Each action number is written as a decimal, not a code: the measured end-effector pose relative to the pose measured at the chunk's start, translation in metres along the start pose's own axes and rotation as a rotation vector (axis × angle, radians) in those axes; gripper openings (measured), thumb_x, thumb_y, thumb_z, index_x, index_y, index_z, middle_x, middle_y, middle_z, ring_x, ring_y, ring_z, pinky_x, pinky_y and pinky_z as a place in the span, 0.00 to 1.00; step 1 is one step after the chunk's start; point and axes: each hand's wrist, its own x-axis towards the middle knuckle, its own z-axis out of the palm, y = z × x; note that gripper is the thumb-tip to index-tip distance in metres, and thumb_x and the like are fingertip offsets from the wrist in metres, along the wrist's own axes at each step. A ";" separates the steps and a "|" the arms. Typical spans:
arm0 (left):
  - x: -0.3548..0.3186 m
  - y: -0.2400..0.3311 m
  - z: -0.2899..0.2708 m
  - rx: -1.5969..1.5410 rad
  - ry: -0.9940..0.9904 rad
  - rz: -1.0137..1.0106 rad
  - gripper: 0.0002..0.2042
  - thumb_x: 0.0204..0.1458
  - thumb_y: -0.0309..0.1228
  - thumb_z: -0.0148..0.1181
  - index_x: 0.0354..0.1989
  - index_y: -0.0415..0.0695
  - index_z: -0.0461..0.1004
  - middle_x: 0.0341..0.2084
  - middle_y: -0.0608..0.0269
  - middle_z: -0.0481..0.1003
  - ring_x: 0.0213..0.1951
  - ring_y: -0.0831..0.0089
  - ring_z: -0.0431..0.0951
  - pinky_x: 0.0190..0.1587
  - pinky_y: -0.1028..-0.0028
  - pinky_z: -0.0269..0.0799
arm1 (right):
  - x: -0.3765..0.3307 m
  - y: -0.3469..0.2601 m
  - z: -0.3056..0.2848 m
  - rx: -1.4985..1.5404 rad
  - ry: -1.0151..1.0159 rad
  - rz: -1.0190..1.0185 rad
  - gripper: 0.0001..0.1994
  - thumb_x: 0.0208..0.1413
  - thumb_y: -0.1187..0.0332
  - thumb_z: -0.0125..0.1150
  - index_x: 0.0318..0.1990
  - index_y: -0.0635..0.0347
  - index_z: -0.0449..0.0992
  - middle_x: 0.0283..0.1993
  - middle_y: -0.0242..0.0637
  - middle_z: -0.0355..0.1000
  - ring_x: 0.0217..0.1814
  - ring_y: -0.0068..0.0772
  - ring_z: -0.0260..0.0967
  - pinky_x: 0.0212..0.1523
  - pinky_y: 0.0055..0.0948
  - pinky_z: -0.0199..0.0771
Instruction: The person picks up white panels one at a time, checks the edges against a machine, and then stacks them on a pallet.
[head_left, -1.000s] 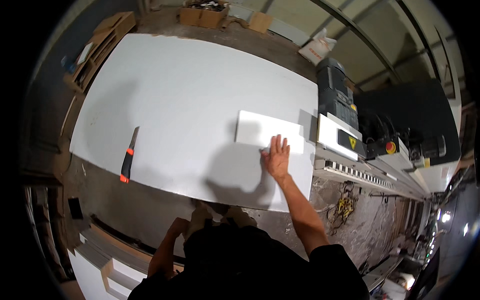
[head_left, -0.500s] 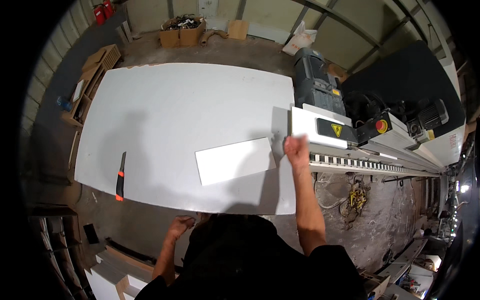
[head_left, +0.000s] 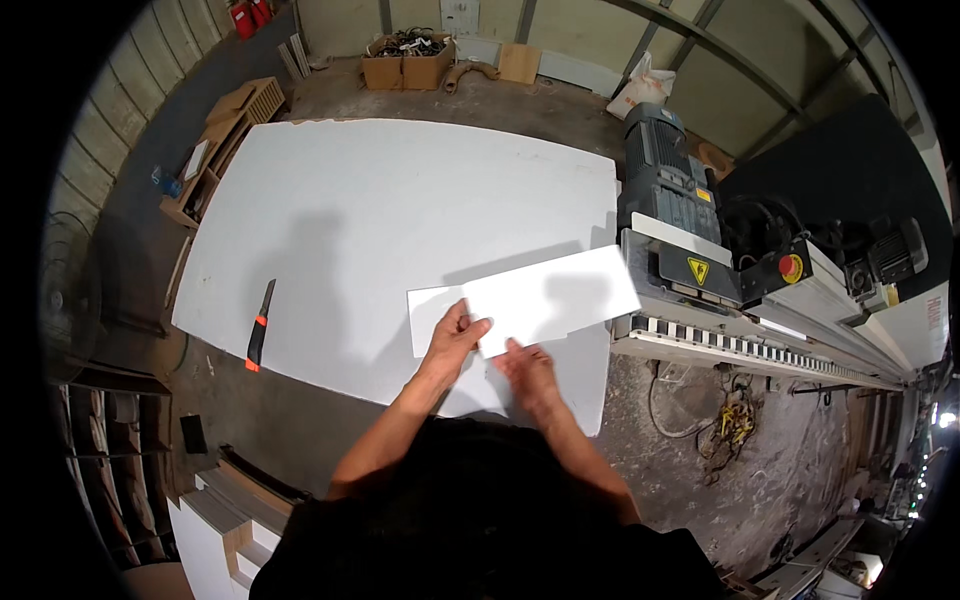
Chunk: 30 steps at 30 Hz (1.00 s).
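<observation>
both hands, the left hand and the right hand, are pinching a flat, smooth white board over the big white desk, beside the grey machine. far behind the desk, two cardboard boxes are holding dark tangled stuff.

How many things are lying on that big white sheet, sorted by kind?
Small white panels: 2, one held by both hands, one under it
Orange-and-black utility knife: 1
Total: 3
</observation>
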 end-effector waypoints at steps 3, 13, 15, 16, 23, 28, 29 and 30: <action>0.006 -0.013 -0.032 -0.104 0.100 0.095 0.20 0.56 0.18 0.53 0.58 0.36 0.68 0.41 0.62 0.76 0.43 0.76 0.74 0.47 0.76 0.71 | -0.024 -0.004 0.018 -0.080 -0.188 0.237 0.06 0.59 0.72 0.63 0.34 0.66 0.76 0.34 0.37 0.77 0.34 0.28 0.74 0.41 0.29 0.79; -0.018 -0.006 -0.097 1.306 0.268 0.322 0.36 0.46 0.34 0.69 0.65 0.38 0.62 0.61 0.37 0.59 0.60 0.47 0.61 0.62 0.61 0.60 | 0.044 -0.045 -0.099 -1.390 0.148 -0.838 0.31 0.41 0.68 0.73 0.55 0.67 0.67 0.50 0.49 0.66 0.51 0.50 0.66 0.52 0.42 0.69; -0.026 -0.005 -0.091 1.285 0.145 0.203 0.42 0.41 0.34 0.71 0.67 0.38 0.58 0.62 0.35 0.54 0.63 0.41 0.54 0.66 0.57 0.54 | 0.050 -0.058 -0.101 -1.429 -0.016 -0.851 0.35 0.39 0.67 0.75 0.57 0.68 0.66 0.52 0.52 0.66 0.53 0.51 0.65 0.51 0.43 0.70; -0.029 -0.004 -0.088 1.350 0.117 0.228 0.43 0.40 0.34 0.72 0.67 0.38 0.58 0.62 0.34 0.55 0.63 0.41 0.54 0.66 0.57 0.54 | 0.050 -0.062 -0.098 -1.444 -0.103 -0.854 0.37 0.37 0.67 0.76 0.58 0.68 0.65 0.53 0.54 0.66 0.55 0.52 0.65 0.51 0.43 0.70; -0.010 -0.011 -0.093 1.383 0.156 0.364 0.40 0.39 0.24 0.68 0.65 0.34 0.59 0.59 0.39 0.59 0.58 0.44 0.61 0.62 0.59 0.61 | 0.071 -0.058 -0.096 -1.549 0.009 -0.710 0.38 0.36 0.70 0.74 0.60 0.65 0.65 0.50 0.54 0.69 0.51 0.57 0.68 0.52 0.45 0.71; 0.000 -0.019 -0.103 1.406 0.226 0.395 0.39 0.37 0.23 0.70 0.64 0.36 0.62 0.58 0.39 0.62 0.58 0.45 0.63 0.61 0.60 0.63 | 0.056 -0.061 -0.074 -1.469 0.033 -0.600 0.33 0.36 0.72 0.71 0.56 0.66 0.68 0.49 0.54 0.68 0.51 0.59 0.67 0.51 0.44 0.72; -0.001 -0.018 -0.104 1.418 0.223 0.388 0.39 0.37 0.23 0.70 0.64 0.36 0.62 0.58 0.39 0.62 0.58 0.45 0.64 0.61 0.60 0.63 | 0.056 -0.056 -0.076 -1.467 0.036 -0.642 0.33 0.36 0.72 0.71 0.56 0.66 0.68 0.48 0.54 0.68 0.51 0.59 0.67 0.51 0.44 0.72; 0.000 -0.015 -0.101 1.425 0.218 0.388 0.39 0.37 0.23 0.69 0.64 0.36 0.62 0.58 0.39 0.62 0.58 0.45 0.64 0.60 0.60 0.64 | 0.056 -0.055 -0.077 -1.468 0.046 -0.689 0.33 0.37 0.72 0.71 0.56 0.66 0.68 0.48 0.54 0.68 0.51 0.59 0.67 0.51 0.44 0.71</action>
